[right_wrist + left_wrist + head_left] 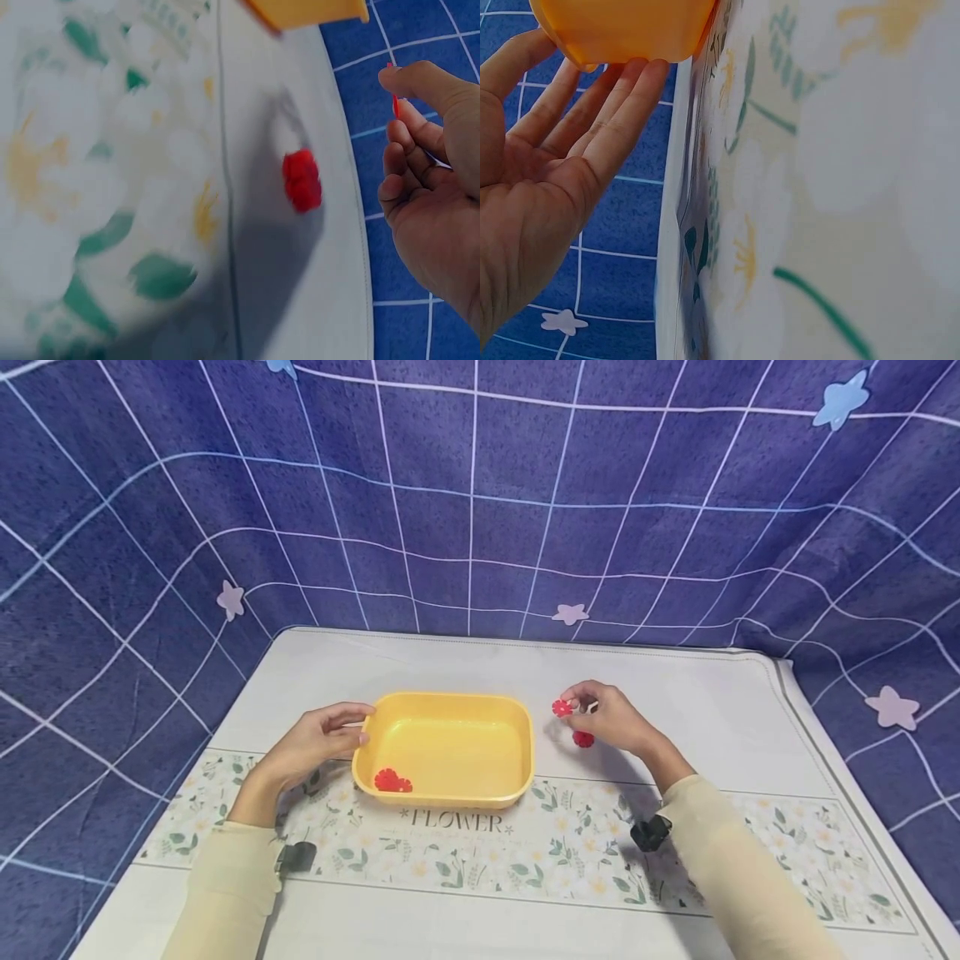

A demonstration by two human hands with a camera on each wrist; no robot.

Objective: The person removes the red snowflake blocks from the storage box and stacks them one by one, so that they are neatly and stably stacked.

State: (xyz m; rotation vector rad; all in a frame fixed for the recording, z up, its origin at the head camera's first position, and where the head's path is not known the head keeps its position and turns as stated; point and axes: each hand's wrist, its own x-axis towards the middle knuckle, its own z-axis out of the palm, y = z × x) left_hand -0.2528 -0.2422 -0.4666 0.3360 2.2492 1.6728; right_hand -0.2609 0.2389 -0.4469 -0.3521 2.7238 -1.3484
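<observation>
From the head view, a yellow tray [457, 756] sits on a pale table [675, 710], and the left hand [307, 747] is at its nine o'clock end. That hand is fairly wide, its fingers stretched out and touching the tray's outer wall; the left wrist view shows the fingertips against the wall, with the thumb at the tray as well.

The right hand [609, 718] is raised off the table between two and three o'clock of the tray, just beyond the rim. It is narrow, pinching a small red disc [561, 708] between thumb and finger. The disc has a notched edge and a pale spot at its middle; from the right wrist it appears edge-on and thin. Another red piece [583, 741] lies on the table at the tray's three o'clock, partly covered by the hand in the head view. The held disc is at eleven o'clock from it.

Inside the tray, a few red pieces [388, 780] lie close together in the eight o'clock corner, overlapping.

At six o'clock of the tray, a flowered strip [480, 868] crosses the table, printed with the word "FLOWER". At twelve o'clock hangs a blue curtain [517, 535] with pale lines and stars.
</observation>
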